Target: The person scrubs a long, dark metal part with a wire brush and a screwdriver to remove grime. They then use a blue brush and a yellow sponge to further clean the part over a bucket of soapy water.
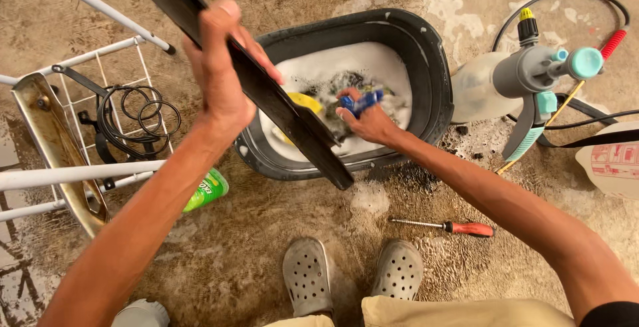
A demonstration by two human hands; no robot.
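Left hand (223, 77) clenched round long black blade (266, 94) at eleven o'clock, right hand (369, 121) gripping blue brush (359, 103) over soapy black tub (426, 67).

left hand (223, 77) gripping black blade (266, 94), right hand (369, 121) – blue brush (359, 103) – soapy tub (426, 67)

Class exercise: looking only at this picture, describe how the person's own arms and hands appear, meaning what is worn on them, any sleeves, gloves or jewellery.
Both arms are bare to past the elbow. The left hand and right hand wear no gloves, and no rings, watch or bracelet show. Only a dark sleeve edge appears at the right upper arm, near the picture's lower corner. No sleeve shows on the left arm.
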